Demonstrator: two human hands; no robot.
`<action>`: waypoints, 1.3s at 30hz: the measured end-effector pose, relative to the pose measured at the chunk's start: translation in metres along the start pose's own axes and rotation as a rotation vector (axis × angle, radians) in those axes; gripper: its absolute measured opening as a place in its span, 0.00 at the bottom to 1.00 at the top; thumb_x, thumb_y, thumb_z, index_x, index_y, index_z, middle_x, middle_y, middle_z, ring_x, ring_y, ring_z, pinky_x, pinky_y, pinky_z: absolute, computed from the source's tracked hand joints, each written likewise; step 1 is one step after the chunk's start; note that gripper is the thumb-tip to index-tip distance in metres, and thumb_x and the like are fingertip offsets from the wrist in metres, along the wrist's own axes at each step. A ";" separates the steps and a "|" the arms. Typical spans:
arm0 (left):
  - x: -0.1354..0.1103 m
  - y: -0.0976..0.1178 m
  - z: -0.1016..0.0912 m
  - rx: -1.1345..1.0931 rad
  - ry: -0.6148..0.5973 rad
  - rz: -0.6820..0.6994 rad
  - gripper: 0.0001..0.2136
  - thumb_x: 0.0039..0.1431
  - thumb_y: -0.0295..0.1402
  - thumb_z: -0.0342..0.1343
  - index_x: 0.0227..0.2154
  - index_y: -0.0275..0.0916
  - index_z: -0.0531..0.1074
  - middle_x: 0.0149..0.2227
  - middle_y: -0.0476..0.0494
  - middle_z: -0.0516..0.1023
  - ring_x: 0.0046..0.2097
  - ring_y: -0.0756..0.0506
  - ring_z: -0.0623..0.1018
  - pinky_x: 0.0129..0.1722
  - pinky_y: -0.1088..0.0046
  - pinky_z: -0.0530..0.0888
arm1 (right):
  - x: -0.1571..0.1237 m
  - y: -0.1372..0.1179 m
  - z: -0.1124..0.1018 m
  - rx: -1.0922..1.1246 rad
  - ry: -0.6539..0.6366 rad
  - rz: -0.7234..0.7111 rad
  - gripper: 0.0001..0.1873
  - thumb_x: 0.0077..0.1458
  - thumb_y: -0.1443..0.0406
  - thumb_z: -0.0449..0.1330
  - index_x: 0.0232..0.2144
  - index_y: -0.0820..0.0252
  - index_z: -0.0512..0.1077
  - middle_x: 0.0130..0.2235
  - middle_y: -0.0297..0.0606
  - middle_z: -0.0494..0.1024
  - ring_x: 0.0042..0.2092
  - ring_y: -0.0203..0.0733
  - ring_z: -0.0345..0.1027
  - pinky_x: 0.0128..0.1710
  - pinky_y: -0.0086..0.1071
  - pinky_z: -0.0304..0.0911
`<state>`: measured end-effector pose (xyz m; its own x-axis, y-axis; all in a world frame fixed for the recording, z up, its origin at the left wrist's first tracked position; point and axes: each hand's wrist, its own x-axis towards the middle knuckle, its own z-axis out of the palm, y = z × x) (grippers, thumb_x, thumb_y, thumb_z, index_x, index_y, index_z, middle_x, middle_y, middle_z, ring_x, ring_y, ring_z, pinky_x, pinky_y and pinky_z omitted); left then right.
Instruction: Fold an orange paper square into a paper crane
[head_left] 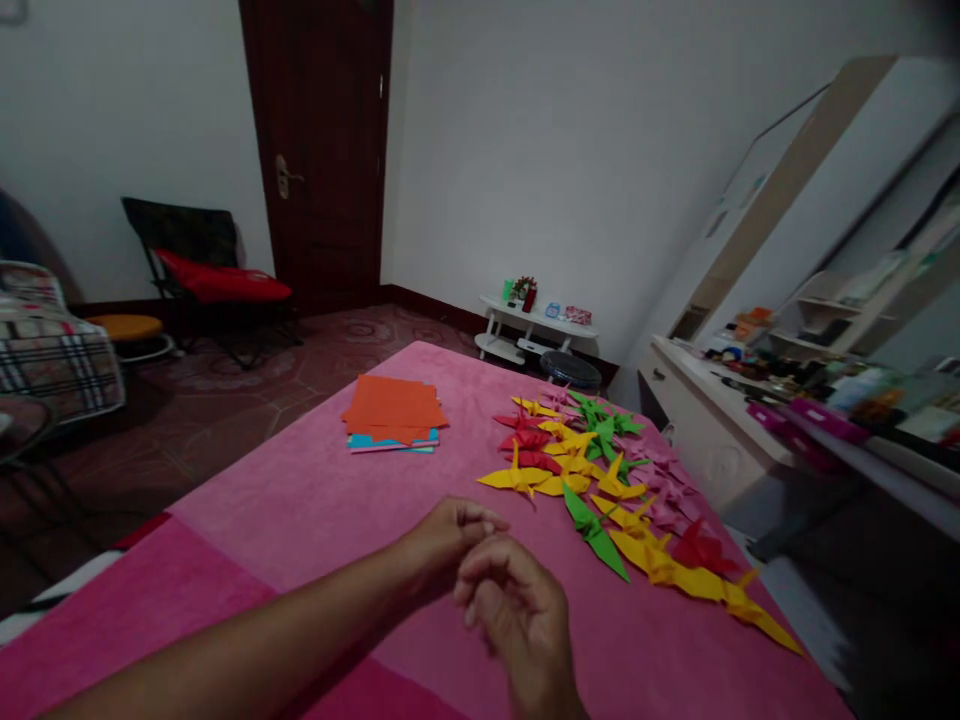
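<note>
Both hands hover together over the pink cloth (pixel 315 510) near the front of the table. My left hand (pixel 444 538) has its fingers curled inward and my right hand (pixel 517 610) is curled beside it, fingertips almost touching; I see nothing between them. Just right of the hands lies a spread of several folded paper cranes (pixel 600 470) in yellow, green, red and pink. A stack of paper sheets (pixel 394 412), orange on top with blue beneath, lies farther back at the middle of the table.
A dresser (pixel 712 400) crowded with small items stands at the right beside a mirror. A dark door (pixel 322 150), a folding chair with a red cushion (pixel 217 280) and a small white shelf (pixel 532 325) stand along the far walls.
</note>
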<state>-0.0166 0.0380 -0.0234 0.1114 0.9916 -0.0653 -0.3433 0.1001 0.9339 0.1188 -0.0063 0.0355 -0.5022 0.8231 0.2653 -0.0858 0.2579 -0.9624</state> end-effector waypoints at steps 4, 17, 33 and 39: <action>0.005 0.047 -0.041 0.563 0.094 0.172 0.16 0.52 0.40 0.57 0.38 0.32 0.77 0.34 0.34 0.81 0.34 0.41 0.79 0.35 0.65 0.73 | 0.013 0.028 -0.015 0.003 0.030 0.042 0.20 0.56 0.49 0.55 0.30 0.60 0.73 0.26 0.36 0.72 0.25 0.36 0.64 0.24 0.27 0.60; 0.048 0.088 -0.187 1.653 0.341 0.084 0.45 0.50 0.58 0.53 0.65 0.36 0.49 0.67 0.28 0.46 0.67 0.29 0.46 0.62 0.44 0.47 | 0.016 0.073 -0.010 -0.280 -0.338 -0.119 0.23 0.60 0.50 0.49 0.28 0.58 0.75 0.24 0.37 0.74 0.24 0.35 0.65 0.21 0.25 0.57; 0.059 0.096 -0.190 1.680 0.390 0.078 0.19 0.54 0.47 0.56 0.47 0.48 0.76 0.47 0.44 0.79 0.50 0.40 0.76 0.45 0.71 0.69 | 0.018 0.072 -0.013 -0.281 -0.419 -0.006 0.26 0.61 0.50 0.47 0.30 0.63 0.74 0.26 0.39 0.74 0.26 0.34 0.66 0.23 0.23 0.59; 0.060 0.106 -0.185 1.728 0.367 0.075 0.19 0.52 0.49 0.57 0.44 0.47 0.78 0.43 0.44 0.81 0.44 0.42 0.78 0.38 0.74 0.68 | 0.018 0.072 -0.013 -0.274 -0.433 -0.002 0.25 0.62 0.50 0.47 0.30 0.63 0.74 0.27 0.40 0.75 0.27 0.35 0.67 0.24 0.24 0.60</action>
<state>-0.2186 0.1237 0.0069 -0.1353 0.9795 0.1496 0.9756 0.1053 0.1927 0.1147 0.0341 -0.0279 -0.8176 0.5523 0.1626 0.1122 0.4299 -0.8959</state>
